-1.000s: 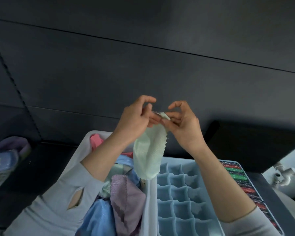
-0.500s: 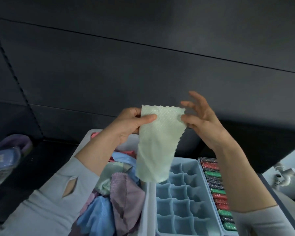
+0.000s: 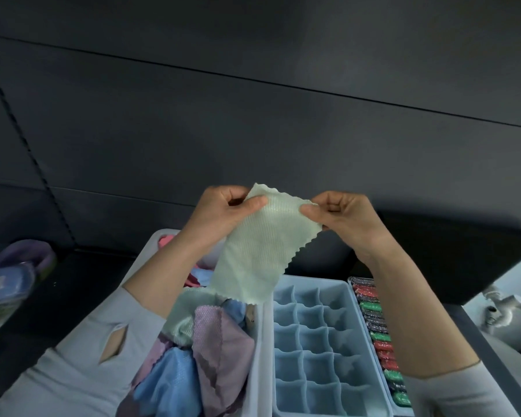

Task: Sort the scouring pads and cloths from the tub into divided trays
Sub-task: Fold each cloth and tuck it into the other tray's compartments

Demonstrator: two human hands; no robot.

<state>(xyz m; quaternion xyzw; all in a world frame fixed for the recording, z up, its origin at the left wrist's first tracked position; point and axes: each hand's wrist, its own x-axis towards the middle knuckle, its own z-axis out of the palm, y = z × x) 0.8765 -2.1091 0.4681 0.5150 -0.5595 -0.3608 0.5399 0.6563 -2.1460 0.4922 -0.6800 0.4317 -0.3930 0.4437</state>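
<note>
Sleeves of pale grey cover both forearms at the bottom edge, the left one with a slit in the cuff. Between them, nearest the viewer, sits the blue divided tray [image 3: 313, 350], its small compartments holding nothing that can be seen. Touching the tray's left side is the white tub [image 3: 254, 371], heaped with cloths: a purple cloth [image 3: 223, 350] beside a blue cloth [image 3: 169, 383], with pale green and pink ones further back. Along the tray's right side runs a second tray [image 3: 353, 279] filled with a row of red, green and dark scouring pads [image 3: 379, 341]. Above the tray's far end, both hands are raised. The left hand [image 3: 220, 215] pinches the top left corner of a pale green cloth [image 3: 259, 251] between thumb and curled fingers, and the right hand [image 3: 340, 218] pinches its top right corner likewise. The cloth hangs spread between them, its lower zigzag edge over the tub's rim. Beyond the tray rises a dark panelled wall [image 3: 253, 100].
</note>
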